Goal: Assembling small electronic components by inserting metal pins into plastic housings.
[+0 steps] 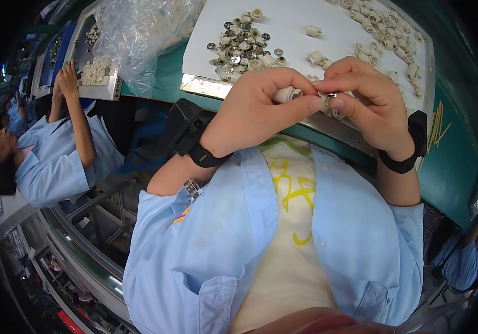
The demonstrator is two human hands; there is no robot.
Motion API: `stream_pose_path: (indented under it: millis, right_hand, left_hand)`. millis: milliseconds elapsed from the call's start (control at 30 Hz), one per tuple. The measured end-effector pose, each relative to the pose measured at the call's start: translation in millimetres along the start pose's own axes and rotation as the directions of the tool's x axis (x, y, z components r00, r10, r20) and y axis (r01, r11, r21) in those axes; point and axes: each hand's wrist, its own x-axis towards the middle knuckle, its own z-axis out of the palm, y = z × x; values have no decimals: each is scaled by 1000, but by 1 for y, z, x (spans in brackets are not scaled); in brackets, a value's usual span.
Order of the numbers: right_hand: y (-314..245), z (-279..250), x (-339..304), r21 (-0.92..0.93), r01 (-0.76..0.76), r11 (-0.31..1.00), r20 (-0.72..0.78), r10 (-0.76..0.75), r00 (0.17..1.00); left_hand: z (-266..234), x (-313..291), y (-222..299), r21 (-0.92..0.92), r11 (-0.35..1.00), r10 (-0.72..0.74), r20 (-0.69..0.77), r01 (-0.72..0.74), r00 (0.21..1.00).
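Both my hands meet over the near edge of a white-topped tray. My left hand (264, 106) is closed, with a cream cylindrical socket (287, 94) tucked in its curled fingers; its thumb and fingertip reach the small piece at the right. Between the thumb and fingers of my right hand (369, 103) is a small cream part with shiny metal (329, 97). The fingertips partly cover this part, so its full shape is hidden. Just beyond the hands, another cream socket (317, 57) lies on the tray.
On the tray (289, 16), a pile of metal discs and cream pieces (241, 44) lies left, many cream sockets (383, 28) right. A clear plastic bag (138, 39) and a box of cream parts (95, 71) stand further left, where a co-worker (55, 150) sits.
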Motion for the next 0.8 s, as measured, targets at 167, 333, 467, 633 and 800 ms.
stream_pose_path:
  millis: [167,333,467,633,800]
  right_hand:
    - [-3,5,1,-33,24,999,-65,-26,998]
    - [-6,11,0,-187,38,982,-105,-59,993]
    - [-8,13,-2,-267,71,961,-109,-103,989]
    - [-8,12,-3,-270,94,958,-136,-135,981]
    - [-8,9,-1,-281,133,950,-229,-201,952]
  left_hand:
    - [2,1,-5,139,980,154,-66,-143,986]
    - [3,3,-9,214,951,243,-83,-221,966]
    - [6,2,-3,82,987,141,-69,-135,988]
    - [4,1,-2,-81,997,13,2,-13,1000]
    - [0,3,-14,-506,854,-29,187,122,982]
